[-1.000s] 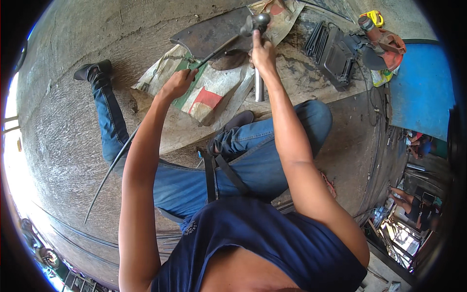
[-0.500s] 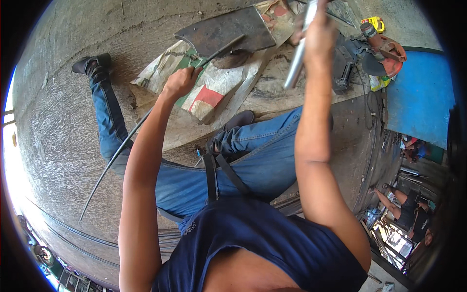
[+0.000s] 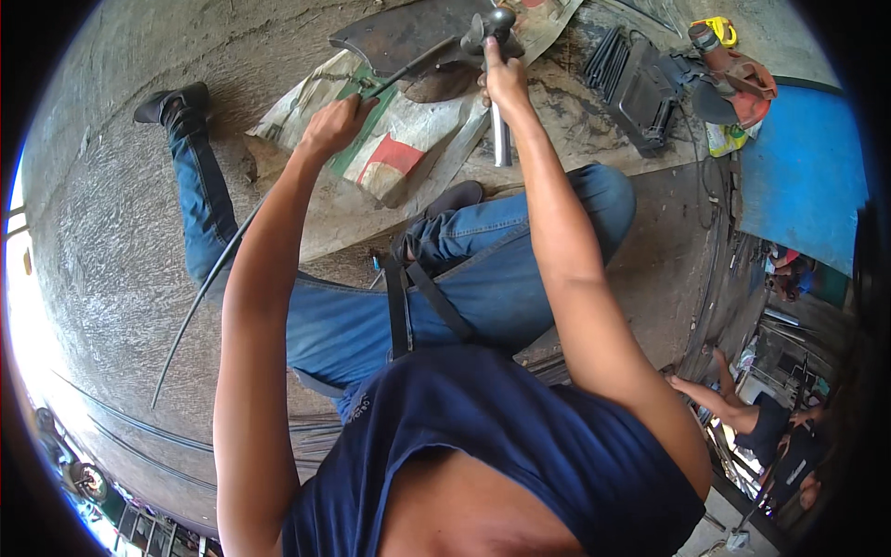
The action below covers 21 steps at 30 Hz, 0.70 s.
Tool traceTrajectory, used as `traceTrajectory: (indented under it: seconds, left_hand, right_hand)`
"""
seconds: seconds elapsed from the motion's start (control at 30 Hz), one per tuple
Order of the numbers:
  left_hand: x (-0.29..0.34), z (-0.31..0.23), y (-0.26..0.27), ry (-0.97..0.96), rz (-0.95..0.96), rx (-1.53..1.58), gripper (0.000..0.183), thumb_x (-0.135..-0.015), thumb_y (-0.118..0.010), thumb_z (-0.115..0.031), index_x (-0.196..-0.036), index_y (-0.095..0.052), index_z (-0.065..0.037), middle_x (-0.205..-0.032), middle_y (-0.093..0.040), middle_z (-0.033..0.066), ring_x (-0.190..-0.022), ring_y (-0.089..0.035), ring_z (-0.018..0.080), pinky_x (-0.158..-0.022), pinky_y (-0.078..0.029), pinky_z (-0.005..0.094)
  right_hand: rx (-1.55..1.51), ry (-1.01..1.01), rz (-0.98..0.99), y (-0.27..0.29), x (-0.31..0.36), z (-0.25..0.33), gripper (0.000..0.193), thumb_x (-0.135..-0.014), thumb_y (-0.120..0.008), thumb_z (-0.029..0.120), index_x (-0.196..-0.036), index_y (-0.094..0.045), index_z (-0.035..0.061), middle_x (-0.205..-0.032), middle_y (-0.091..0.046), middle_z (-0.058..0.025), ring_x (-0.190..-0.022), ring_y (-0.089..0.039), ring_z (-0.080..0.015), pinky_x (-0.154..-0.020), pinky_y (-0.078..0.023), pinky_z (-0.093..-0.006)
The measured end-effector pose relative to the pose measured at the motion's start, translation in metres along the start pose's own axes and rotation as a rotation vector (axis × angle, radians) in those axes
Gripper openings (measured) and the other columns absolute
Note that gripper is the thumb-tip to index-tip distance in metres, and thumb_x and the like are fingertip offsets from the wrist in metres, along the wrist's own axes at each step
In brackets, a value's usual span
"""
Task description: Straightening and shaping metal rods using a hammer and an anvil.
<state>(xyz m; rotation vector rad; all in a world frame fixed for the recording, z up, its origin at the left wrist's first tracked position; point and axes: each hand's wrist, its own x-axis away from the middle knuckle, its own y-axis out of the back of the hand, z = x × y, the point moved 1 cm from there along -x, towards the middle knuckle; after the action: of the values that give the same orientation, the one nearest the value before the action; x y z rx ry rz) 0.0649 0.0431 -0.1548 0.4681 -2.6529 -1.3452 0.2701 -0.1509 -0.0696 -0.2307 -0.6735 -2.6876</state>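
My left hand (image 3: 334, 125) is closed around a long thin metal rod (image 3: 200, 302). The rod runs back under my left forearm, and its far end lies over a dark steel plate (image 3: 385, 39). My right hand (image 3: 506, 82) grips a hammer (image 3: 502, 139) by its shiny metal handle. The hammer's rounded steel head is down at the rod's far end, over the plate's right part; whether they touch I cannot tell. A worn, flattened sack (image 3: 385, 167) with green and red patches lies under and in front of the plate.
Several dark rods (image 3: 608, 63) lie bundled right of the hammer, beside a dark metal tool (image 3: 645, 107). Beyond are an orange-and-grey machine (image 3: 742, 88) with a cord, a yellow object (image 3: 719, 31) and a blue panel (image 3: 803, 176). Another person (image 3: 766, 427) sits at far right.
My right hand has swung the hammer left and down from a raised, blurred position to the rod's end. My left hand, still on the rod, has shifted slightly left.
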Motion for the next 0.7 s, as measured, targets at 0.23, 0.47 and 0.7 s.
traceTrajectory:
  seconds: [0.23, 0.47, 0.7]
  left_hand:
    - [0.008, -0.013, 0.007, 0.051, -0.03, -0.032, 0.042, -0.099, -0.047, -0.045, -0.097, -0.055, -0.004, -0.082, -0.066, 0.0245, -0.08, -0.064, 0.0441, -0.069, -0.048, 0.0534]
    - [0.001, -0.022, 0.016, 0.048, 0.021, -0.08, 0.038, -0.1, -0.047, -0.04, -0.091, -0.053, -0.003, -0.074, -0.063, 0.0254, -0.075, -0.061, 0.0456, -0.065, -0.046, 0.0543]
    - [-0.015, -0.004, 0.013, -0.048, 0.077, 0.161, 0.042, -0.101, -0.048, -0.036, -0.084, -0.055, 0.001, -0.072, -0.059, 0.0271, -0.074, -0.058, 0.0465, -0.065, -0.042, 0.0524]
  right_hand:
    - [-0.206, -0.097, 0.072, 0.0, 0.013, 0.001, 0.052, -0.094, -0.055, 0.054, -0.086, -0.049, 0.003, -0.059, -0.05, -0.0054, -0.038, -0.043, -0.0121, -0.034, -0.036, -0.0281]
    - [0.061, 0.028, -0.008, -0.007, -0.002, 0.007, 0.068, -0.094, -0.049, 0.06, -0.074, -0.057, -0.0043, -0.056, -0.056, -0.0117, -0.046, -0.056, -0.0223, -0.045, -0.044, -0.0351]
    - [0.277, 0.176, -0.063, -0.015, -0.033, -0.01, 0.075, -0.094, -0.045, 0.063, -0.071, -0.062, -0.0063, -0.07, -0.064, -0.0262, -0.059, -0.067, -0.0333, -0.056, -0.052, -0.0424]
